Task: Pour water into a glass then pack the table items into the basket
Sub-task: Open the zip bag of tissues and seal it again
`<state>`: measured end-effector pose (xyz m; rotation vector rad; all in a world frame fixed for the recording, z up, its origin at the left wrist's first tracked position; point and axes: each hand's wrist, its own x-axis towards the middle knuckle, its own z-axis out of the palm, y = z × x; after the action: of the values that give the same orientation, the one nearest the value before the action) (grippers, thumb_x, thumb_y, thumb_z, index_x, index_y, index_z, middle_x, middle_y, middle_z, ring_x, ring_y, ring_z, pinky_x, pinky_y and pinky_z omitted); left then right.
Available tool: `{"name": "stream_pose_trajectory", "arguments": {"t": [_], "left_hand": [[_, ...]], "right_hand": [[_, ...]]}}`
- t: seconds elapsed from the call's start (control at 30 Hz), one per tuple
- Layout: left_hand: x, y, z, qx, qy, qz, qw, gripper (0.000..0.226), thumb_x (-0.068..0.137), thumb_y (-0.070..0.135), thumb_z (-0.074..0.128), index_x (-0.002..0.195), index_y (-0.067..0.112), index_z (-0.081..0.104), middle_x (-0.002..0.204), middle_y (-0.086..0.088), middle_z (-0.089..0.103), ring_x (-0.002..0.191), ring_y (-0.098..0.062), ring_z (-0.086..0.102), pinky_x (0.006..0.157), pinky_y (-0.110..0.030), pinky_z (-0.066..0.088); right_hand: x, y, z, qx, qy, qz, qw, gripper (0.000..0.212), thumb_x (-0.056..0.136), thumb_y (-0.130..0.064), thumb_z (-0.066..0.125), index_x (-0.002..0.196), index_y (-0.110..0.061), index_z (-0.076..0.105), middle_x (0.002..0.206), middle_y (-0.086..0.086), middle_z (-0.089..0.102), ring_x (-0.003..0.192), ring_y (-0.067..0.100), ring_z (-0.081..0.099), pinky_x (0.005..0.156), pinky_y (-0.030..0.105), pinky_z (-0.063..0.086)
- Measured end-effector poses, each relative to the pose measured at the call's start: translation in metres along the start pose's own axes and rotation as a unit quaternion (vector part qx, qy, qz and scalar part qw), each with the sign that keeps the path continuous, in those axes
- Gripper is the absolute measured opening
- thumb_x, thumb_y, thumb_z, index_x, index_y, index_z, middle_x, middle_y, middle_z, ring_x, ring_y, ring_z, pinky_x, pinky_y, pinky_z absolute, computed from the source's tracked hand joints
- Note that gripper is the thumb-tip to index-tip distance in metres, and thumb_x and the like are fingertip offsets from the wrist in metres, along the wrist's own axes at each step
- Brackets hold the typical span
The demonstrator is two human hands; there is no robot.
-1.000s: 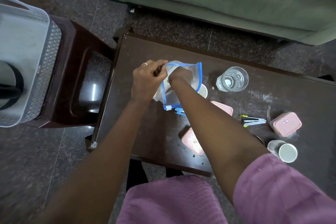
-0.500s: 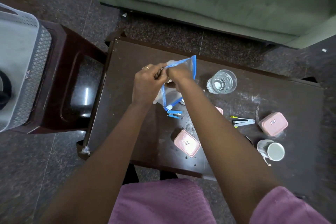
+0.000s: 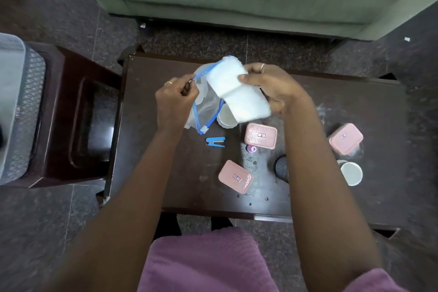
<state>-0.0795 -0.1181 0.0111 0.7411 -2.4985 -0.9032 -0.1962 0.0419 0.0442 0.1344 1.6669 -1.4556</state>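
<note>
A clear zip bag with a blue closure strip [image 3: 206, 104] hangs above the upper-left part of the dark wooden table [image 3: 369, 111], just left of frame centre. The left hand [image 3: 176, 99] pinches the bag's blue rim at its upper edge. The right hand [image 3: 270, 85] grasps a folded white cloth [image 3: 234, 92], which lies across the bag's mouth; whether any part of the cloth sits inside the bag cannot be determined. Directly below the bag on the table are a white cup [image 3: 226, 118] and a small blue stapler [image 3: 215, 142]. Three pink lidded containers rest on the table: one at centre [image 3: 260, 135], one lower centre [image 3: 235, 177], one at right [image 3: 345, 138]. A second white cup [image 3: 351, 173] lies near the right container. A grey perforated basket [image 3: 26, 111] occupies the left frame edge, on a dark stool [image 3: 78, 125].
</note>
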Motion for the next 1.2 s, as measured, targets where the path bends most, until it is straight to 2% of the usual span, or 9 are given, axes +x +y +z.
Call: {"name": "stream_pose_trajectory", "arguments": {"t": [0.1,0.33,0.63,0.7,0.83,0.93,1.0,1.07,1.2], "left_hand": [[0.003,0.012,0.002,-0.008,0.005,-0.001,1.0,0.02,0.081,0.007,0.059,0.094,0.006,0.075,0.065,-0.017,0.065,0.058,-0.028,0.058,0.06,-0.023,0.04],[-0.008,0.035,0.013,-0.021,-0.006,0.017,1.0,0.022,0.082,0.006,0.058,0.097,0.004,0.073,0.07,-0.021,0.065,0.063,-0.033,0.06,0.066,-0.038,0.051],[-0.049,0.052,0.037,-0.004,-0.082,0.01,0.997,0.025,0.085,0.008,0.054,0.102,0.006,0.072,0.078,-0.022,0.068,0.074,-0.034,0.061,0.074,-0.039,0.047],[-0.058,0.054,0.04,-0.003,-0.102,-0.001,0.995,0.026,0.086,0.01,0.053,0.105,0.008,0.071,0.083,-0.021,0.069,0.077,-0.034,0.062,0.077,-0.037,0.046],[-0.079,0.06,0.041,-0.003,-0.111,0.001,0.994,0.026,0.088,0.013,0.054,0.107,0.009,0.07,0.087,-0.019,0.069,0.078,-0.032,0.063,0.073,-0.032,0.044],[-0.09,0.063,0.04,-0.003,-0.115,0.014,0.993,0.025,0.089,0.014,0.055,0.108,0.006,0.069,0.087,-0.02,0.07,0.078,-0.031,0.063,0.072,-0.033,0.048],[-0.095,0.065,0.041,-0.003,-0.119,0.014,0.993,0.025,0.089,0.013,0.056,0.108,0.005,0.069,0.086,-0.02,0.069,0.077,-0.031,0.063,0.071,-0.035,0.05],[-0.097,0.068,0.041,0.001,-0.118,0.015,0.993,0.024,0.09,0.013,0.055,0.108,0.005,0.069,0.086,-0.02,0.069,0.077,-0.031,0.063,0.072,-0.034,0.05],[-0.098,0.074,0.044,0.015,-0.116,0.023,0.993,0.025,0.091,0.014,0.055,0.11,0.005,0.068,0.089,-0.019,0.07,0.079,-0.029,0.064,0.073,-0.033,0.051]], "right_hand": [[-0.013,0.015,-0.01,0.09,-0.013,-0.027,0.995,0.012,0.088,-0.003,0.056,0.097,-0.01,0.06,0.083,0.007,0.07,0.065,0.016,0.069,0.054,0.03,0.056],[-0.038,0.052,-0.024,0.267,-0.01,-0.062,0.962,0.032,0.083,0.019,0.045,0.102,-0.004,0.057,0.084,0.003,0.074,0.081,0.017,0.07,0.073,0.034,0.059],[-0.083,0.109,-0.055,0.389,0.222,-0.041,0.893,0.045,0.074,0.01,0.031,0.043,-0.007,0.058,0.047,0.004,0.064,0.048,0.014,0.06,0.05,0.023,0.053],[-0.1,0.122,-0.068,0.407,0.259,-0.055,0.874,0.034,0.08,0.002,0.037,0.052,-0.008,0.053,0.045,0.002,0.062,0.045,0.011,0.058,0.051,0.024,0.052],[-0.127,0.151,-0.094,0.372,0.33,-0.074,0.864,0.021,0.08,0.013,0.055,0.076,-0.007,0.051,0.068,0.004,0.063,0.053,0.01,0.065,0.053,0.025,0.056],[-0.141,0.17,-0.105,0.369,0.336,-0.061,0.864,0.029,0.076,0.016,0.059,0.099,-0.002,0.057,0.09,0.01,0.063,0.071,0.019,0.067,0.072,0.035,0.057],[-0.149,0.181,-0.108,0.329,0.348,-0.043,0.877,0.027,0.077,0.013,0.057,0.096,-0.006,0.059,0.09,0.012,0.062,0.073,0.023,0.063,0.073,0.038,0.053],[-0.153,0.189,-0.109,0.247,0.377,-0.02,0.893,0.022,0.079,0.008,0.056,0.087,-0.013,0.058,0.089,0.013,0.061,0.074,0.027,0.061,0.07,0.039,0.051],[-0.151,0.194,-0.111,-0.087,0.41,0.053,0.907,0.023,0.083,-0.011,0.061,0.106,-0.007,0.059,0.104,0.02,0.062,0.1,0.037,0.059,0.082,0.046,0.048]]}}
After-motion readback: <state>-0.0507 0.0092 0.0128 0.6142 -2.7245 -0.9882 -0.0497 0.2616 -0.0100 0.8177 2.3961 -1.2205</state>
